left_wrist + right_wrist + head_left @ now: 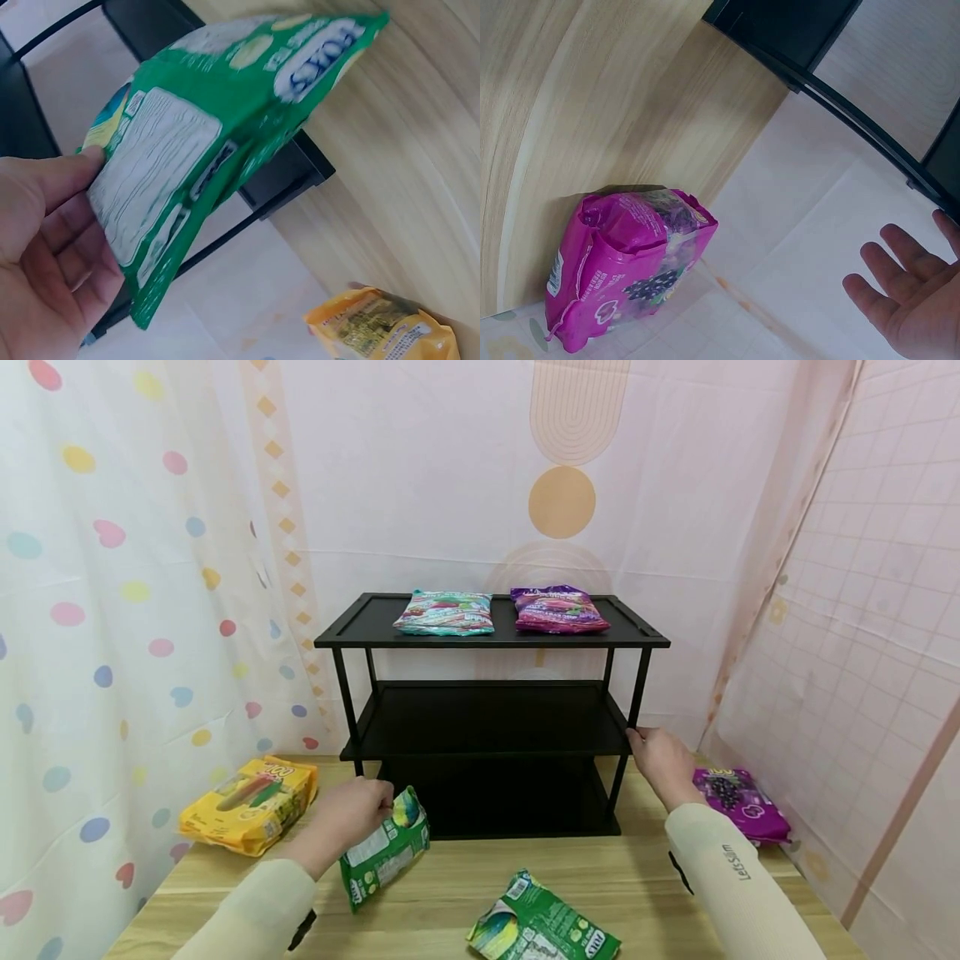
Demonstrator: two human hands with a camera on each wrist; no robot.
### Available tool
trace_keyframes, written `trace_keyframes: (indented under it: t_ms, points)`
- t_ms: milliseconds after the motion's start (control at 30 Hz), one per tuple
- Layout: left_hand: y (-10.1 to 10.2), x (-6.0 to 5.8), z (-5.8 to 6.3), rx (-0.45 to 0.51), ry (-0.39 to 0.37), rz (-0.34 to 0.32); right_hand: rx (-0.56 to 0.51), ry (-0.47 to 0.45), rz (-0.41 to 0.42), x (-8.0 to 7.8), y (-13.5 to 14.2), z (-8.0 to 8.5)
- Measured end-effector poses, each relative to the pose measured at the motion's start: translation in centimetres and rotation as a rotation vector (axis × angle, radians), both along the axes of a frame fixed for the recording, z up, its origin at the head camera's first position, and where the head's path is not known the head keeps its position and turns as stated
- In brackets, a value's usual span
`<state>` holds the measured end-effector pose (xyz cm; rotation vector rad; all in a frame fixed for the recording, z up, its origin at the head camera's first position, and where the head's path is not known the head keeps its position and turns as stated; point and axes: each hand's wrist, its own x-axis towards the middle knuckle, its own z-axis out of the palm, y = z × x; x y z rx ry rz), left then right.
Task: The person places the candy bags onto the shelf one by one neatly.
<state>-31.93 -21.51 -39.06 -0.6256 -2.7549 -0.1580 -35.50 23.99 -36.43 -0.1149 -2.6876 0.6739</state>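
Observation:
My left hand point(352, 814) pinches a green Fox's candy bag point(187, 135) by its upper edge, thumb on the printed back. The bag hangs tilted over the table, in front of the lower left of a black three-tier rack point(480, 753). At the rack's right side, my right hand point(663, 764) touches the front post by the middle shelf. Three of its fingers point(892, 274) stretch loosely away from the rack in the right wrist view; its thumb is hidden there. A second green candy bag point(551, 922) lies on the table's near side.
On the top shelf lie a teal candy bag point(447, 613) and a purple candy bag point(558, 610). A yellow packet point(251, 806) stands at the table's left, a magenta grape packet point(742, 806) at its right. Curtains point(420, 468) hang behind the wooden table point(442, 893).

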Motion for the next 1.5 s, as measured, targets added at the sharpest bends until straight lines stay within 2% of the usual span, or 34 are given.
trace_keyframes:
  t_ms: [367, 567, 767, 900, 1000, 1233, 1433, 1500]
  points:
    - [2.0, 0.5, -1.0, -0.061, 0.185, -0.13, -0.003, 0.016, 0.005, 0.0, 0.0, 0.0]
    - [2.7, 0.9, -1.6, -0.059, 0.228, -0.229, -0.001, 0.013, 0.003, 0.1, 0.0, 0.0]
    - [3.3, 1.4, -2.1, -0.045, 0.179, -0.273, 0.005, 0.011, -0.001, 0.0, 0.0, -0.1]
    - [3.6, 1.7, -2.1, -0.032, 0.11, -0.299, 0.003, 0.014, -0.007, 0.0, -0.1, -0.1]
    - [3.7, 1.8, -2.2, -0.043, 0.065, -0.323, -0.002, 0.015, -0.011, -0.1, -0.1, 0.0]
    - [3.6, 2.2, -2.9, -0.078, 0.012, -0.396, -0.003, 0.006, -0.01, -0.1, -0.1, 0.0]
    - [3.3, 2.8, -3.5, -0.121, -0.114, -0.399, -0.007, 0.009, -0.011, -0.1, -0.1, 0.0]
    - [3.1, 2.9, -3.6, -0.133, -0.189, -0.385, -0.007, 0.008, -0.012, -0.1, -0.1, -0.1]
